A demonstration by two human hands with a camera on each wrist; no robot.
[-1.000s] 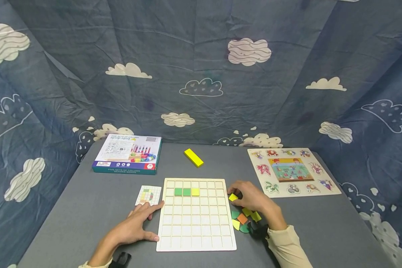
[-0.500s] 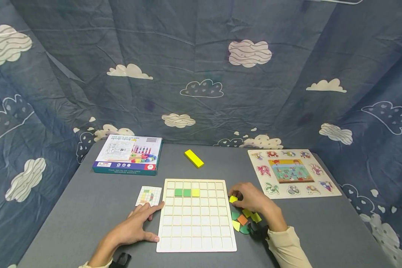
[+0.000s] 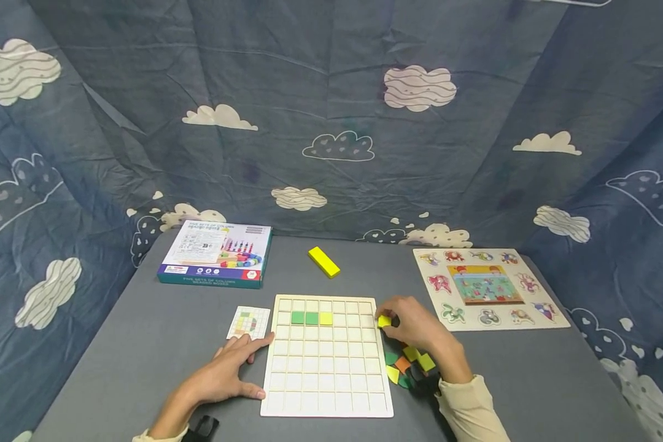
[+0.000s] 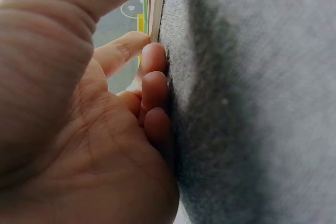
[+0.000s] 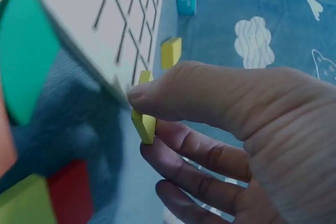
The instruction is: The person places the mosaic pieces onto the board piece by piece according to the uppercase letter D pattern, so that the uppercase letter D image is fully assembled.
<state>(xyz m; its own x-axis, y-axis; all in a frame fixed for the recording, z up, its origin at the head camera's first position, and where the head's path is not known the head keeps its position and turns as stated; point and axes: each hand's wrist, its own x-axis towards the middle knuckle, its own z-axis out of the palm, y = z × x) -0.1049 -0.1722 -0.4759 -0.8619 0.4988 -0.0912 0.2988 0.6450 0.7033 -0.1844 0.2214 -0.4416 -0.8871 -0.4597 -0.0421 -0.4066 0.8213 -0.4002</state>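
A white grid board (image 3: 327, 364) lies flat before me. Two green squares (image 3: 304, 318) and a yellow square (image 3: 326, 318) fill adjoining cells in its second row. My left hand (image 3: 228, 371) lies beside the board, thumb and index finger spread against its left edge; the left wrist view shows the palm and loosely bent fingers. Between thumb and fingers, my right hand (image 3: 417, 322) pinches a yellow tile (image 5: 145, 128), right at the board's right edge. Below that hand lie loose tiles, among them an orange one (image 3: 403, 364) and a green one (image 5: 29, 56).
A small pattern card (image 3: 248, 322) lies left of the board. Farther back are a yellow block (image 3: 324, 262) and a flat boxed set (image 3: 215, 279). An animal puzzle board (image 3: 471, 315) lies at the right, with a cloud-printed cloth (image 3: 331, 184) behind the table.
My right hand has shifted slightly closer to the board's edge and away from me, with the yellow tile still pinched. The left hand stays at the board's left edge. The head view has swung slightly.
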